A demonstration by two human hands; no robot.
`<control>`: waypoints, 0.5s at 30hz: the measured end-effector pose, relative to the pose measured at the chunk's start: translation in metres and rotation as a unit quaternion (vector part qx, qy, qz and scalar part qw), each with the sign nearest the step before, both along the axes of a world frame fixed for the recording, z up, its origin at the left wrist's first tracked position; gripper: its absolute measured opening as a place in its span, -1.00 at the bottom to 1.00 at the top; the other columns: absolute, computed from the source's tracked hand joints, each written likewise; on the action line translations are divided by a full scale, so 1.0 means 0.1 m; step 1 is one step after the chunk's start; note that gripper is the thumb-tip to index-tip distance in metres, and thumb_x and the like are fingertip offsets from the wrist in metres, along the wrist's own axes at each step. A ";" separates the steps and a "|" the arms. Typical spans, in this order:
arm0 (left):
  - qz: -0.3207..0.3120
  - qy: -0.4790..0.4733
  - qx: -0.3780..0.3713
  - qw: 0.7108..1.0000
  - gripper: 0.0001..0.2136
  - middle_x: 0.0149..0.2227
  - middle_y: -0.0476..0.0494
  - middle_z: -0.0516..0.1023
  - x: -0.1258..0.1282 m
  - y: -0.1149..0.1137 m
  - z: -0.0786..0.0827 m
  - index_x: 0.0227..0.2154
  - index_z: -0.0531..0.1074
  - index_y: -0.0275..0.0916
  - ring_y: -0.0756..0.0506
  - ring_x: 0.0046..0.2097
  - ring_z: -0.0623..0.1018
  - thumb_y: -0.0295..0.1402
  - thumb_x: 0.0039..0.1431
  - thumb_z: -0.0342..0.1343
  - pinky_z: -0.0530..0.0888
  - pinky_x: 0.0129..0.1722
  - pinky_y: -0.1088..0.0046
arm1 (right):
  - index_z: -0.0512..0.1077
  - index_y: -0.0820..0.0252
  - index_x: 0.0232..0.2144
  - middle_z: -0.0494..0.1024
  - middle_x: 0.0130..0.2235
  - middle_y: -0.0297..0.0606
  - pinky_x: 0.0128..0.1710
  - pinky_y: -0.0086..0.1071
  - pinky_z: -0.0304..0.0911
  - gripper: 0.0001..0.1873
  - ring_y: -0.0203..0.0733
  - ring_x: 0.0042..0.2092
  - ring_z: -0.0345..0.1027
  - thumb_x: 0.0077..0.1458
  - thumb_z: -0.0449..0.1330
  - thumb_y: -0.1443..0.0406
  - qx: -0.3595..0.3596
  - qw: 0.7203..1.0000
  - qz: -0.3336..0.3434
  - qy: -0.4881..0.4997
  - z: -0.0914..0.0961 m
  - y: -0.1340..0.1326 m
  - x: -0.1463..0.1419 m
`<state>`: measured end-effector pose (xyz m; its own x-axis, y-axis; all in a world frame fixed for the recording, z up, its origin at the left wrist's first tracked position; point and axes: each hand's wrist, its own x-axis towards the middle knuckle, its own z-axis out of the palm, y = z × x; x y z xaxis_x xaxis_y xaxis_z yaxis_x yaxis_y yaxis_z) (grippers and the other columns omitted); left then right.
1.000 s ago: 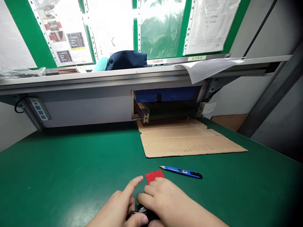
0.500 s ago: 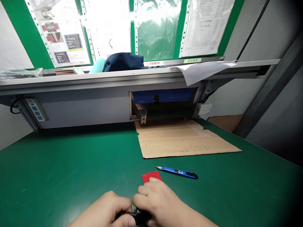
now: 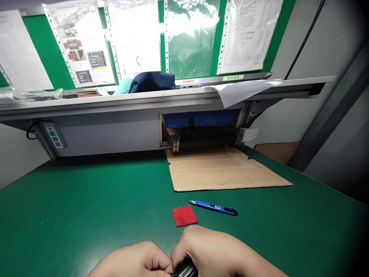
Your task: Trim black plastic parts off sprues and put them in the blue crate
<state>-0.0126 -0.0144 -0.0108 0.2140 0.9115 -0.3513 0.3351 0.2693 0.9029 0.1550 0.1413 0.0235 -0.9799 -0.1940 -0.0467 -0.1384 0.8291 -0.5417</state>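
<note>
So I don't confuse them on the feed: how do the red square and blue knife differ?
The red square is a flat, four-sided piece; the blue knife is long and slim. The red square bears dark markings; the blue knife has a pale label, a black end and a silvery tip. The red square lies nearer the right hand, the blue knife nearer the cardboard. Both lie on the green table.

Red sq point(image 3: 185, 216) now clr of hands point(image 3: 209, 246)

Green tabletop point(image 3: 100, 200) below white shelf point(image 3: 115, 100)
</note>
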 end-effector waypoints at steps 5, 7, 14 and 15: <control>0.041 -0.118 0.032 0.992 -0.65 -0.64 0.07 0.24 0.02 0.01 -0.11 -0.59 0.42 -0.28 0.05 -0.57 0.16 -0.06 -0.05 0.29 0.07 -0.57 0.53 | 0.55 0.11 -0.34 0.36 -0.53 -0.60 -0.58 -0.65 0.00 -0.59 -0.44 -0.54 0.16 -0.31 0.27 0.56 -0.114 0.990 0.022 -0.078 0.02 0.05 0.04; 0.101 -0.153 0.072 0.980 -0.60 -0.62 0.05 0.28 0.01 0.01 -0.10 -0.57 0.41 -0.29 0.04 -0.55 0.20 -0.03 -0.11 0.33 0.11 -0.54 0.54 | 0.56 0.15 -0.36 0.42 -0.49 -0.53 -0.53 -0.63 0.09 -0.71 -0.37 -0.49 0.24 -0.25 0.33 0.46 -0.207 0.977 -0.025 -0.044 -0.03 0.13 0.00; 0.344 -0.222 0.203 0.889 -0.70 -0.44 0.06 0.24 -0.05 0.17 -0.07 -0.36 0.24 -0.18 0.01 -0.39 0.24 -0.03 0.24 0.00 0.22 -0.34 0.55 | 0.39 0.21 -0.18 0.43 -0.30 -0.24 -0.26 -0.35 0.22 -0.64 -0.12 -0.27 0.31 0.21 0.08 0.04 -0.243 0.868 -0.367 0.231 -0.17 0.38 -0.18; 0.346 -0.233 0.202 0.886 -0.70 -0.46 0.06 0.24 -0.04 0.19 -0.09 -0.37 0.23 -0.18 0.01 -0.40 0.24 -0.04 0.24 0.02 0.22 -0.35 0.54 | 0.39 0.19 -0.15 0.44 -0.26 -0.24 -0.23 -0.33 0.22 -0.66 -0.10 -0.23 0.32 0.19 0.12 0.06 -0.222 0.871 -0.370 0.235 -0.18 0.36 -0.19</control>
